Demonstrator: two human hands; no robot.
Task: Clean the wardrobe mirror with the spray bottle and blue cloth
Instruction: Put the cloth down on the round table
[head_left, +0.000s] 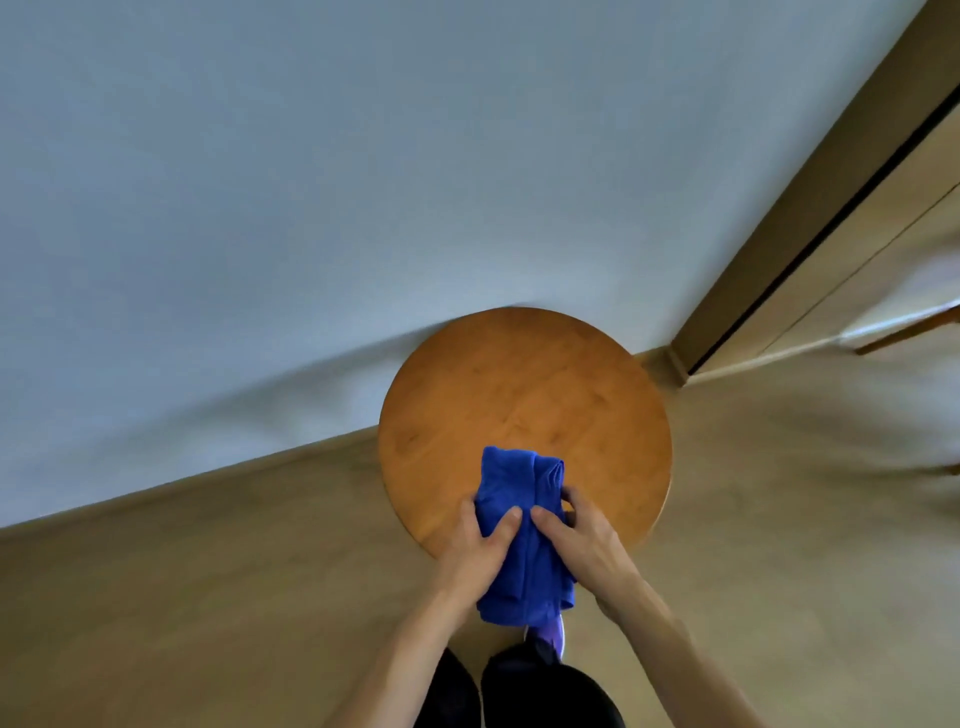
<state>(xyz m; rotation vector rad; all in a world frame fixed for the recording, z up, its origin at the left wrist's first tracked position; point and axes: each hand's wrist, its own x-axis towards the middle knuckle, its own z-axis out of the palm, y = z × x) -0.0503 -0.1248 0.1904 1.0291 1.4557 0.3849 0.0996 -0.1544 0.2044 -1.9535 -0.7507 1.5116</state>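
A folded blue cloth (519, 540) is held over the near edge of a round wooden stool (524, 405). My left hand (480, 551) grips its left side, thumb on top. On the cloth's right side my right hand (579, 540) grips it, fingers curled round its edge. The cloth's far end lies over the stool top and its near end hangs past the rim. No spray bottle is in view. At the far right stands the wardrobe (852, 197), with a mirrored panel (914, 260) that reflects the room.
The stool stands against a pale wall (311, 182) on a wooden floor (208, 597). My dark-trousered knees (519, 691) are just below the hands. A wooden chair leg (909, 330) shows in the reflection at the right edge.
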